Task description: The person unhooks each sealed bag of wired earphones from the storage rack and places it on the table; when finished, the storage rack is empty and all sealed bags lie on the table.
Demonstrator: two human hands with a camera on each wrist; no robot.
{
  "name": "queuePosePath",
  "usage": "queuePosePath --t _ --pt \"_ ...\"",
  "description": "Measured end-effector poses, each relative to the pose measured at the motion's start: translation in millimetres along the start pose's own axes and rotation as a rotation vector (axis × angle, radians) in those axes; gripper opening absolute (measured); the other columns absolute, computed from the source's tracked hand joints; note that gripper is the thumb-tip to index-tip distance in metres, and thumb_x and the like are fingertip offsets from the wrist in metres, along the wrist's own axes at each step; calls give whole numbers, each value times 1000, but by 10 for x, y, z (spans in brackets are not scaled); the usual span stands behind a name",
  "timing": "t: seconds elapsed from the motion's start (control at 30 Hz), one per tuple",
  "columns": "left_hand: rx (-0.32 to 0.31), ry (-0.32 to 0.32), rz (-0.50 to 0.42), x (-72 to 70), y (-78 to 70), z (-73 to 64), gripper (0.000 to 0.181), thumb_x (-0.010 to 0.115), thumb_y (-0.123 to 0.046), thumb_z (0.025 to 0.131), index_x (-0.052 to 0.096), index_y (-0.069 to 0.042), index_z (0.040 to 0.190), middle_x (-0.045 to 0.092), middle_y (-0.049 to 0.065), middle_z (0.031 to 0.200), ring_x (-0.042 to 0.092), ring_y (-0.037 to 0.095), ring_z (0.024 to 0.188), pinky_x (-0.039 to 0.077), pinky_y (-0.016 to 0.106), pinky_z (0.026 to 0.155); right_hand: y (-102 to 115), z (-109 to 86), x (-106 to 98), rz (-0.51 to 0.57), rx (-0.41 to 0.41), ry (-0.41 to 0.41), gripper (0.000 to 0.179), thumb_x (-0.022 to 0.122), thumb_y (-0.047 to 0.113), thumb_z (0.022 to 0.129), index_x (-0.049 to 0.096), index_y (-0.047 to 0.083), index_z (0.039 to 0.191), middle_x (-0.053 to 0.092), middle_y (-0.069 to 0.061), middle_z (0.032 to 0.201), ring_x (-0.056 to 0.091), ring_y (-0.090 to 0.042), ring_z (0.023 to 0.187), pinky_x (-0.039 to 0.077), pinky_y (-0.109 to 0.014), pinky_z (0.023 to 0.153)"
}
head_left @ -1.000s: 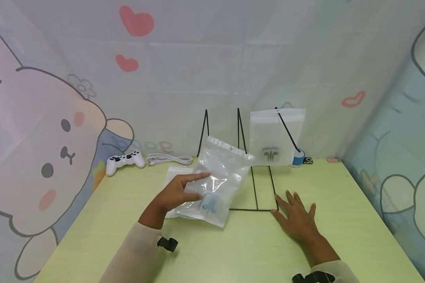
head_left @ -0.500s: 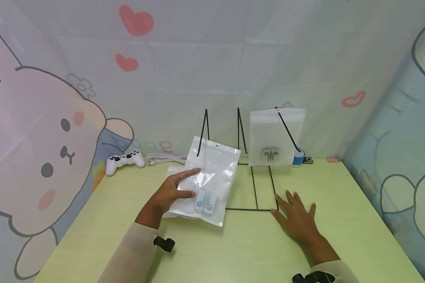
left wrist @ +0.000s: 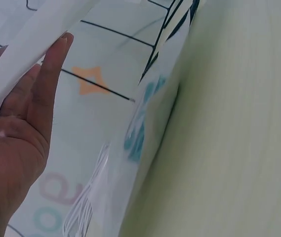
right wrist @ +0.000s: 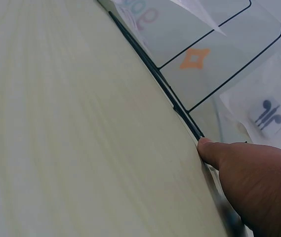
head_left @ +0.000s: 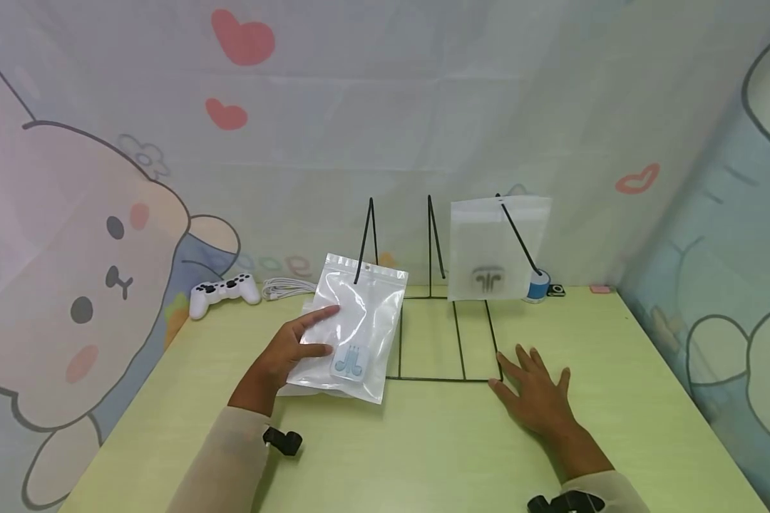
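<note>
In the head view my left hand (head_left: 281, 362) holds a glossy white zip-lock bag (head_left: 362, 313) with its thumb and index finger in front and the other fingers behind. A pale box with a blue earphone picture (head_left: 349, 362) shows through near the bag's bottom. The left prong of a black wire display rack (head_left: 439, 380) overlaps the bag's top edge. Another bag (left wrist: 147, 113) with a blue print lies on the table, mostly hidden from the head camera. My right hand (head_left: 537, 392) rests with spread fingers at the rack's front right corner, its thumb touching the base wire.
A frosted bag (head_left: 475, 242) with dark earphones hangs on the rack's right prong. Behind it stands a blue-and-white roll (head_left: 538, 286) beside a small black item (head_left: 556, 291). A white game controller (head_left: 224, 293) and a coiled white cable (head_left: 287, 287) sit at the back left.
My left hand has moved left with the bag, which has turned more face-on and shifted from in front of the middle of the rack to its left prong. The right hand stays in place.
</note>
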State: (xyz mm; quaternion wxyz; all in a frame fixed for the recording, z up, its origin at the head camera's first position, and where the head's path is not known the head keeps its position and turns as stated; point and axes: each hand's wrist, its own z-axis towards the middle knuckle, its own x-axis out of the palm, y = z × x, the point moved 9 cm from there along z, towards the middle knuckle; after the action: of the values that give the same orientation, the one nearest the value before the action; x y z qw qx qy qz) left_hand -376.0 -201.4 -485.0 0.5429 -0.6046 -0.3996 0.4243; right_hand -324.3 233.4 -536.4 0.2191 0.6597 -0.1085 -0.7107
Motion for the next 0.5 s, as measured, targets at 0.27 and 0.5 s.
queuePosePath --t 0.27,0.5 --pt "-18 -41 15 -336 153 -55 82 77 -1 93 49 -26 166 40 22 167 74 18 104 66 29 83 -13 5 24 -1 2 5 70 52 62 110 46 22 168 28 -25 179 15 -54 167 -6 -94 116" --pt "-20 -66 -2 -601 260 -132 83 77 -1 94 46 -22 168 31 13 174 68 13 113 65 28 84 9 5 7 -6 3 3 69 53 60 111 47 21 168 28 -26 178 16 -54 167 -5 -94 116"
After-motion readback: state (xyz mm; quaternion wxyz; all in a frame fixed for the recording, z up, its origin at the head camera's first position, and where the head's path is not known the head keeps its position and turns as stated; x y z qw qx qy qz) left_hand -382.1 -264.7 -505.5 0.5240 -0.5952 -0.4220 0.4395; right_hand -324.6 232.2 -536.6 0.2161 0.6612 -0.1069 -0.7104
